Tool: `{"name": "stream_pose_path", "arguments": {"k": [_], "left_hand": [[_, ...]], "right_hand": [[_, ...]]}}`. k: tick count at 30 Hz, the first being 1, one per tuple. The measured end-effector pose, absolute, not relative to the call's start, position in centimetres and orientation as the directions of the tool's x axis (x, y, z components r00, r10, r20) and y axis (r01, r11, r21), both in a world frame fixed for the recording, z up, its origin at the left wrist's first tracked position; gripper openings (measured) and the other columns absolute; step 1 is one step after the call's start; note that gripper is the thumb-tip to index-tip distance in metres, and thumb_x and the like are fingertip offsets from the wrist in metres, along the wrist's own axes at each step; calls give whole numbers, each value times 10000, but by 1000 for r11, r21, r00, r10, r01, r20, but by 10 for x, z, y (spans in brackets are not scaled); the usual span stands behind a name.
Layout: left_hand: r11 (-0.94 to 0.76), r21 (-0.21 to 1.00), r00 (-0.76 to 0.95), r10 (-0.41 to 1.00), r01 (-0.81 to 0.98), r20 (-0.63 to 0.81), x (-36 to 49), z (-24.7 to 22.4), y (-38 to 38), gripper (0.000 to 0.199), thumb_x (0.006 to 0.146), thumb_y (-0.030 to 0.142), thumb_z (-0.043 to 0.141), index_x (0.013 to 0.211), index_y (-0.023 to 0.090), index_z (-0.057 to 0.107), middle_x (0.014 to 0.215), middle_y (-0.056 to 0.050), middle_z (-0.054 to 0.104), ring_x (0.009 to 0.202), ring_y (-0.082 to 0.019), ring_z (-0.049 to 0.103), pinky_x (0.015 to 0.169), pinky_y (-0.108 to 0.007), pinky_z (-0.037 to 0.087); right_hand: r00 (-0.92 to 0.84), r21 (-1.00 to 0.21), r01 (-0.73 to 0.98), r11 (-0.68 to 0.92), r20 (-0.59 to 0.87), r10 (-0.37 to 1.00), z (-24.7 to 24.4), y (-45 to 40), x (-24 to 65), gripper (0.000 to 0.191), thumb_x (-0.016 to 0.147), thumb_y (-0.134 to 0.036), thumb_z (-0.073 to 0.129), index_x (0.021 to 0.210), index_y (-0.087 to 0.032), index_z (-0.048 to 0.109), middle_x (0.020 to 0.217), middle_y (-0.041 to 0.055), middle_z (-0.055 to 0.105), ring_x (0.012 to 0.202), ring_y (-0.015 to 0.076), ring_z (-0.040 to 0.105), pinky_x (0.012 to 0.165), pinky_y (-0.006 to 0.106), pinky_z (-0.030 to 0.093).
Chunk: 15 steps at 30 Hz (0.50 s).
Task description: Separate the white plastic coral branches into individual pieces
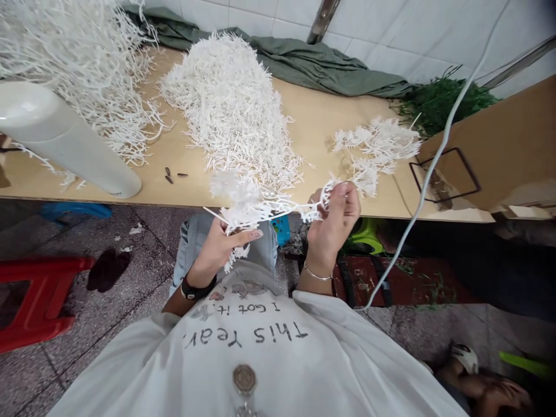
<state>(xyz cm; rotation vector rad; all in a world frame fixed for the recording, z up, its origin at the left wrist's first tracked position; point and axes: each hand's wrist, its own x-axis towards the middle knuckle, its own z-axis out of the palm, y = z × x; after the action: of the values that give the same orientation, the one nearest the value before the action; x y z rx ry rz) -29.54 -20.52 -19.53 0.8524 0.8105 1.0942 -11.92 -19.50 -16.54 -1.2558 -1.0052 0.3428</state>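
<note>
A white branching plastic sprig (284, 209) stretches between my hands over the table's front edge. My left hand (223, 240) is closed around its stem end and a bunch of white sprigs (238, 202), the thumb lying across them. At the other end, my right hand (336, 214) pinches the sprig's tip, its fingers curled in. Just beyond my hands rises a heap of short white sprigs (234, 104) on the table. A smaller loose cluster of white sprigs (377, 147) lies past my right hand.
On the wooden table (313, 116), a white bottle (73, 139) stands at left before a pile of longer white strands (82, 63). Green sprigs (447, 101) lie back right near a cardboard box (504, 139). A white cable (434, 162) hangs at right. A red stool (39, 301) is on the floor.
</note>
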Motion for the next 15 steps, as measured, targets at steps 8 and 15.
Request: {"name": "stream_pose_path", "arguments": {"k": [8,15], "left_hand": [[293,802,321,938,-520,-135,-291,-189,-215,600,709,487,716,512,167,248,514,85,159,421,-13,149,398,-172,163],[201,892,241,964,-405,-108,-288,-190,-225,542,713,559,674,515,163,360,506,65,254,434,-31,266,410,-177,236]], "right_hand": [[743,-858,-124,499,253,619,-153,-188,-110,369,756,-454,626,632,-212,376,573,-68,294,457,57,291,446,214,255],[803,-806,-82,586,295,517,-152,-187,-94,295,820,-464,565,683,-226,459,584,-72,328,459,42,335,449,182,345]]}}
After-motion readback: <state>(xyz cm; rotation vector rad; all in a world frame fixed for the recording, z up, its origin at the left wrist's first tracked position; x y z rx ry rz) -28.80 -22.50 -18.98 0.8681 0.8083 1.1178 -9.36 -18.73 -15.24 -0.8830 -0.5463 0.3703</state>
